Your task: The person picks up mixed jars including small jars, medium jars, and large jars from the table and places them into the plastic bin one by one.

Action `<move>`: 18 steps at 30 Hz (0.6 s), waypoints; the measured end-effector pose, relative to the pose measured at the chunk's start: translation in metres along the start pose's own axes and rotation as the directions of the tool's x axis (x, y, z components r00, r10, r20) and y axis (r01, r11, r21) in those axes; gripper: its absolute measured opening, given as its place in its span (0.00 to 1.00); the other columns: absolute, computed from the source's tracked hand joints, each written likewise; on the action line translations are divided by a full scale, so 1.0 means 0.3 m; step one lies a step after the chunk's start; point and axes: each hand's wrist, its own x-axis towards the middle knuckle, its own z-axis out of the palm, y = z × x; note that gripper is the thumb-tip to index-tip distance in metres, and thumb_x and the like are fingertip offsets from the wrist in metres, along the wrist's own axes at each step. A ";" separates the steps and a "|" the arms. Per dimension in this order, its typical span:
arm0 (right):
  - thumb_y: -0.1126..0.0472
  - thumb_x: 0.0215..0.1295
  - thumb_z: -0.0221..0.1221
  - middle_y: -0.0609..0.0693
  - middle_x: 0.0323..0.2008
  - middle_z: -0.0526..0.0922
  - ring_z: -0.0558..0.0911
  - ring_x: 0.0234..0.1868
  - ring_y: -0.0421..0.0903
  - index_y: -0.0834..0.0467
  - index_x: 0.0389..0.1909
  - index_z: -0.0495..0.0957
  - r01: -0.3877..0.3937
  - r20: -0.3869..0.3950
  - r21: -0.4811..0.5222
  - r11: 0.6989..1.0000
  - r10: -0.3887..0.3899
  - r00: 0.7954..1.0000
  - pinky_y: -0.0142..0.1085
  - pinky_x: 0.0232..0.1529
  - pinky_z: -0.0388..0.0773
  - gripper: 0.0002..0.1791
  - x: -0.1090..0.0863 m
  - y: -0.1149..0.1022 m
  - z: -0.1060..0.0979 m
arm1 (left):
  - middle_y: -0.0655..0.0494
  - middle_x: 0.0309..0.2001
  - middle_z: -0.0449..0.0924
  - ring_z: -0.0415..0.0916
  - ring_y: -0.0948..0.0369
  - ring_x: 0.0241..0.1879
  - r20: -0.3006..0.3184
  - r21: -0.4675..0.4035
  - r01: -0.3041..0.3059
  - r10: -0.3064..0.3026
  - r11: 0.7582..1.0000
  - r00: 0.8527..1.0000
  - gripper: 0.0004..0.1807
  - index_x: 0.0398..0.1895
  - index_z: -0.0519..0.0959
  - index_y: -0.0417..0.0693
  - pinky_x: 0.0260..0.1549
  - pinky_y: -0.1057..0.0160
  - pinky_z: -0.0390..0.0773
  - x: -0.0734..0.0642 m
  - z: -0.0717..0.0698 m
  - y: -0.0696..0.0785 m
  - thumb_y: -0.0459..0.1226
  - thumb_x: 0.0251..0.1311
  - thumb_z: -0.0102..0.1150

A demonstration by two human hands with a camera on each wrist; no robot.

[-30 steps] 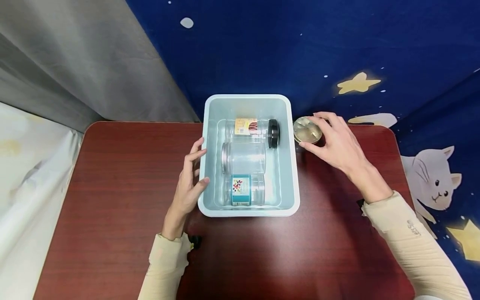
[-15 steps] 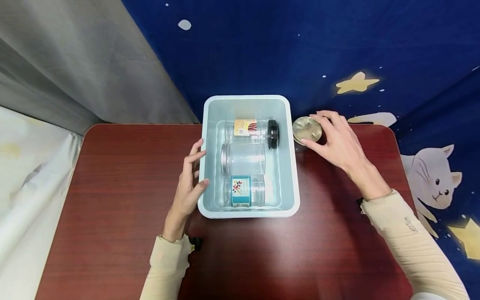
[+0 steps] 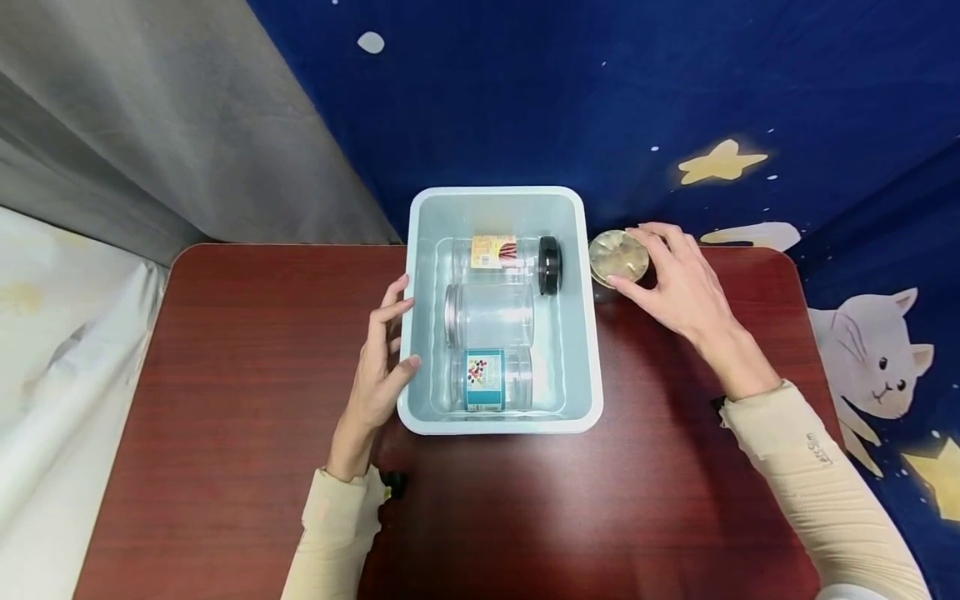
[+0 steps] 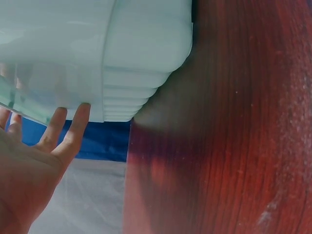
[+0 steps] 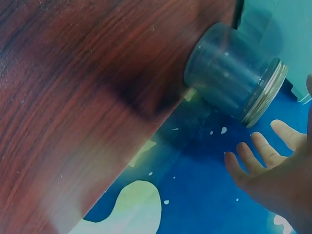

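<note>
A pale blue plastic bin (image 3: 589,367) stands on the table with three clear jars lying in it. At the back is a jar with a black lid (image 3: 550,265), in the middle a plain jar (image 3: 495,317), in front a jar with a teal label (image 3: 486,379). My left hand (image 3: 372,379) touches the bin's left rim, fingers spread and thumb on the edge. Right of the bin, another clear jar (image 5: 229,68) stands upright under a metal lid (image 3: 618,259). Around the lid's right side is my right hand (image 3: 686,287), its relaxed fingers (image 5: 263,146) apart from the lid in the right wrist view.
The dark red wooden table (image 3: 247,400) extends on both sides of the bin and in front of it. Behind it hangs a blue curtain (image 3: 480,100) with stars and a cat, and a grey curtain (image 3: 225,125) at the left.
My right thumb and fingers have drawn back slightly to the right from over the metal lid. The left hand, the bin and the jars keep their places.
</note>
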 end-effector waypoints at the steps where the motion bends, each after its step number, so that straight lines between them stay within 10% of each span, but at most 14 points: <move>1: 0.46 0.56 0.71 0.58 0.64 0.71 0.71 0.58 0.62 0.54 0.65 0.73 -0.002 0.003 -0.001 1.000 0.002 1.000 0.54 0.56 0.67 0.37 0.000 0.000 0.002 | 0.52 0.78 0.50 0.54 0.38 0.71 -0.002 0.000 0.000 0.000 1.000 1.000 0.38 0.72 0.61 0.42 0.54 0.51 0.75 0.000 0.000 -0.001 0.54 0.66 0.56; 18: 0.48 0.53 0.72 0.59 0.63 0.71 0.70 0.61 0.61 0.56 0.69 0.68 -0.019 0.026 0.016 1.000 0.019 0.999 0.54 0.60 0.67 0.43 0.001 0.006 0.037 | 0.51 0.78 0.49 0.54 0.40 0.72 0.009 -0.022 -0.005 0.005 1.000 1.000 0.34 0.71 0.61 0.39 0.55 0.51 0.75 0.001 -0.001 0.000 0.35 0.59 0.54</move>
